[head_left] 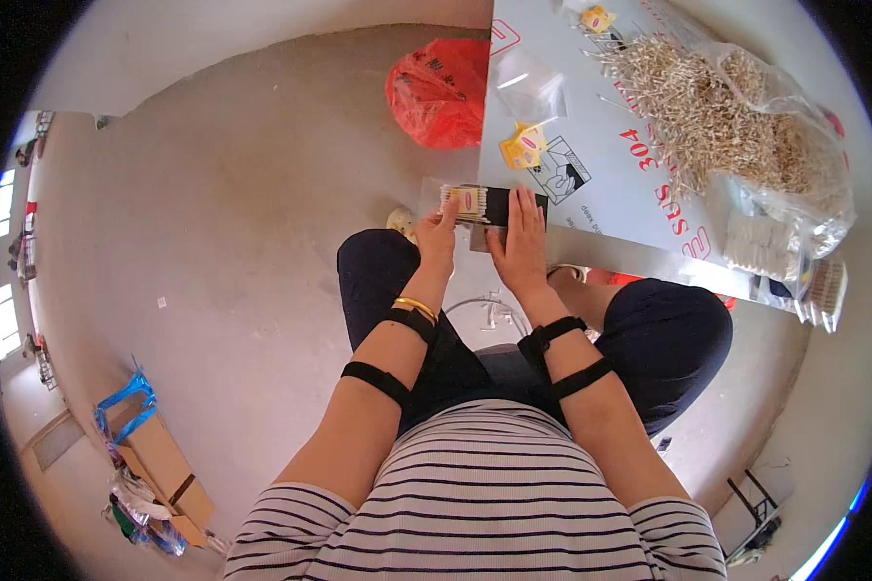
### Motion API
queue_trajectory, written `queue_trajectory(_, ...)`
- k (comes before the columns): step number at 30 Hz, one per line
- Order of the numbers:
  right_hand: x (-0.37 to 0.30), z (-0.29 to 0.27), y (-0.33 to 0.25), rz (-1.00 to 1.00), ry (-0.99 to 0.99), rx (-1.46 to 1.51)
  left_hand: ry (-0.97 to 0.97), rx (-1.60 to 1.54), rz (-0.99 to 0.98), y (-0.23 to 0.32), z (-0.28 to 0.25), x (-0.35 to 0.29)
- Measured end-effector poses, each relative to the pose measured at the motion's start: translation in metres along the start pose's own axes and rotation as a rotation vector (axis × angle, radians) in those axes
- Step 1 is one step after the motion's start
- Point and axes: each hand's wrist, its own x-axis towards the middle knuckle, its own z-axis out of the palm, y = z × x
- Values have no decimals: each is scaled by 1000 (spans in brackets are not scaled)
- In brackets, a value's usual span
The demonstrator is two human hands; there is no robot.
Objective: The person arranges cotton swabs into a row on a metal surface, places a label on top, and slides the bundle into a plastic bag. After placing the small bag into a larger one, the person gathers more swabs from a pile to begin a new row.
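At the table's near left corner, my left hand (pixel 438 240) pinches the near edge of a small clear bag of cotton swabs (pixel 449 200). A yellow card (pixel 468 200) shows among the white swabs. The bag's mouth end meets a flat black rectangular piece (pixel 497 206) at the table edge. Across that black piece my right hand (pixel 521 240) lies with its fingers stretched out and close together, the thumb near the bag's side. How far the bag goes over the black piece cannot be made out.
A large heap of loose cotton swabs (pixel 717 116) spills from a clear bag on the metal-topped table (pixel 591 107). Yellow cards (pixel 525 145) and clear empty bags (pixel 533 87) lie nearby. Filled packs (pixel 761 242) sit at the right. A red plastic bag (pixel 441 92) stands beyond the table's left edge.
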Motion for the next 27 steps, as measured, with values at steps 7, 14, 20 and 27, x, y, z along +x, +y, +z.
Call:
queue_trajectory(7, 0, 1, 2, -23, 13, 48, -25, -58, 27, -4, -5, 1)
queue_trajectory(14, 1, -3, 2, -44, 7, 13, 13, -190, -43, -16, -2, -7)
queue_trajectory(20, 1, -5, -3, -32, -64, -79, -15, -280, -130, -18, -3, -4)
queue_trajectory(27, 5, -4, -1, -91, -115, -212, -8, -359, -190, -4, 17, -5)
